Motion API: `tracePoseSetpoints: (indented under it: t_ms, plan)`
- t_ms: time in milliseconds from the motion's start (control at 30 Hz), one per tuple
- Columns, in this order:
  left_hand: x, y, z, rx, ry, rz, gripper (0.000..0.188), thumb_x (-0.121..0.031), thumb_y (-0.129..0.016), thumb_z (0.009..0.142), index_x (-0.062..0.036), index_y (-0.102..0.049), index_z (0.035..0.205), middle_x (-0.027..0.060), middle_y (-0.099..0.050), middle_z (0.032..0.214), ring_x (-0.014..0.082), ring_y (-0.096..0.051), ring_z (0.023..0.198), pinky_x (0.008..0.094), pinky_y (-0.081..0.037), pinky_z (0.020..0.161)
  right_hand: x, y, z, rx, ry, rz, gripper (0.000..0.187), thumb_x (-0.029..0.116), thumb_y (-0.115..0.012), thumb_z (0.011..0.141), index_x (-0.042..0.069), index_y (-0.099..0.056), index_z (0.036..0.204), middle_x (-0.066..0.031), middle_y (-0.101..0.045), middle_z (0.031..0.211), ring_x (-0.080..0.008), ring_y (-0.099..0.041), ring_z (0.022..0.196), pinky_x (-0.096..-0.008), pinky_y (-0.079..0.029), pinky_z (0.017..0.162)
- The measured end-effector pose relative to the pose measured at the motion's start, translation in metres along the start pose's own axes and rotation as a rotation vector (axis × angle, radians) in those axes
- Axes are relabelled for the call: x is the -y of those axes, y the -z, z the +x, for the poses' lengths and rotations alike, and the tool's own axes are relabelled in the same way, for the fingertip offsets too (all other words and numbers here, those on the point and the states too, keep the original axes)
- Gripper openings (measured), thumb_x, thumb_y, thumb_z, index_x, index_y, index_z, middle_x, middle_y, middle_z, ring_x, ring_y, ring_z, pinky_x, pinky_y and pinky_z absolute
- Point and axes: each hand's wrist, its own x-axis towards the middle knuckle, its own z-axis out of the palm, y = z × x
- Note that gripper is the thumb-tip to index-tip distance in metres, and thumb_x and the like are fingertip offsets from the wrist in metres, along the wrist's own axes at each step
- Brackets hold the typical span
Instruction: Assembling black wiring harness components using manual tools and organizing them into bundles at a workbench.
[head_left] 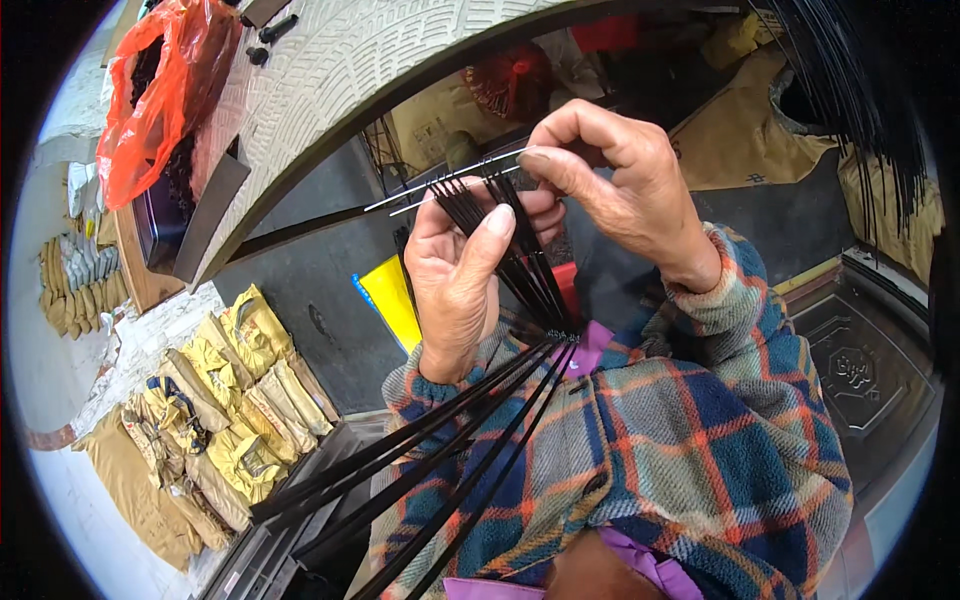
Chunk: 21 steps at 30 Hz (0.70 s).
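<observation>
My left hand (pixel 455 270) is closed round a bundle of thin black strands (pixel 525 270), its thumb pressed on them. The strands' upper ends form small loops along two slim metal rods (pixel 413 192), which lie slantwise above my fingers. Between thumb and forefinger, my right hand (pixel 625 185) pinches the right end of a rod. Below my hands the strands draw together at a knotted band (pixel 562 336) in front of my chest. From there several longer black bundles (pixel 400 437) fan out to the lower left. My palms hide part of the strands.
A curved, pale, textured tabletop (pixel 330 75) arches above my hands, with a red plastic bag (pixel 165 95) on it. Many black strands (pixel 870 110) hang at the upper right. Brown and yellow packages (pixel 215 400) lie on the floor at the left. A dark carved panel (pixel 855 365) stands at the right.
</observation>
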Motion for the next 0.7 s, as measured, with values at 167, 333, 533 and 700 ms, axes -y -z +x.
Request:
tracePoseSetpoints:
  t_ms: [167,333,533,700]
  plan:
    - [-0.0001,-0.0028,0.0016,-0.005,0.003,0.023,0.02,-0.003,-0.051,0.085,0.001,-0.043,0.103,0.0208,-0.06,0.094,0.0269,-0.063,0.083,0.0393,-0.053,0.077,-0.0015,0.0003,0.0006,-0.033,0.107,-0.078,0.007,0.004,-0.06,0.081,-0.002,-0.057,0.082,-0.0021,-0.057,0.069,-0.006,-0.055,0.063,-0.0188,-0.045,0.055]
    - [0.0019,-0.0047,0.0012,-0.009,-0.02,0.03,0.023,-0.003,-0.05,0.086,0.0013,-0.04,0.106,0.0213,-0.06,0.094,0.0268,-0.063,0.083,0.0391,-0.053,0.077,-0.0007,-0.0013,-0.0009,-0.05,0.076,-0.039,0.007,0.003,-0.06,0.08,-0.002,-0.057,0.082,-0.0023,-0.058,0.07,-0.0062,-0.055,0.063,-0.0191,-0.045,0.055]
    - [0.0032,-0.0067,0.0011,-0.01,-0.042,0.026,0.024,-0.001,-0.049,0.086,0.0007,-0.039,0.108,0.021,-0.06,0.095,0.0271,-0.063,0.084,0.0379,-0.053,0.076,-0.0054,0.0001,-0.0018,-0.063,0.084,-0.039,0.007,0.003,-0.06,0.081,-0.003,-0.057,0.081,-0.0023,-0.058,0.072,-0.0058,-0.056,0.063,-0.0183,-0.047,0.055]
    - [0.0035,-0.0044,0.0004,-0.005,-0.067,0.051,0.024,-0.001,-0.049,0.086,0.0003,-0.04,0.108,0.0197,-0.061,0.094,0.0263,-0.063,0.083,0.037,-0.053,0.075,-0.001,-0.0021,-0.0023,-0.033,-0.006,0.109,0.005,0.002,-0.059,0.081,-0.003,-0.058,0.082,-0.0027,-0.059,0.073,-0.0054,-0.057,0.065,-0.0178,-0.047,0.056]
